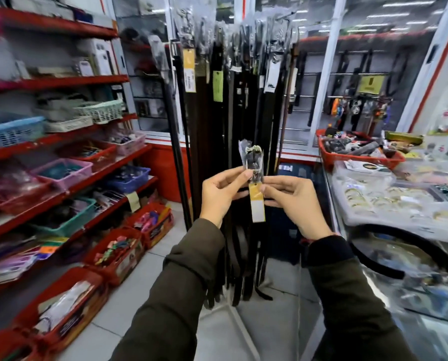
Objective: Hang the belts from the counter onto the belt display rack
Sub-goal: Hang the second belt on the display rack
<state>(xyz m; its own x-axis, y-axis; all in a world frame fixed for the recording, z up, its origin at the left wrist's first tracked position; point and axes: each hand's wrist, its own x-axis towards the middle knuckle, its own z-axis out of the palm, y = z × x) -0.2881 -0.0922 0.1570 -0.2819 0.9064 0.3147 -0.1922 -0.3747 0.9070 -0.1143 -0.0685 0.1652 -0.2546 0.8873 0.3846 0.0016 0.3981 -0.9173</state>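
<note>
I hold a black belt upright by its buckle end, which is wrapped in clear plastic, with a yellow and white tag hanging below. My left hand pinches it from the left and my right hand from the right. The strap drops out of sight behind my hands. Directly behind stands the belt display rack, crowded with dark hanging belts and paper tags. The counter lies to my right.
Red shelves with plastic baskets fill the left side. Red crates sit on the tiled floor. A red basket and trays of bangles cover the counter. A black headband lies near its edge.
</note>
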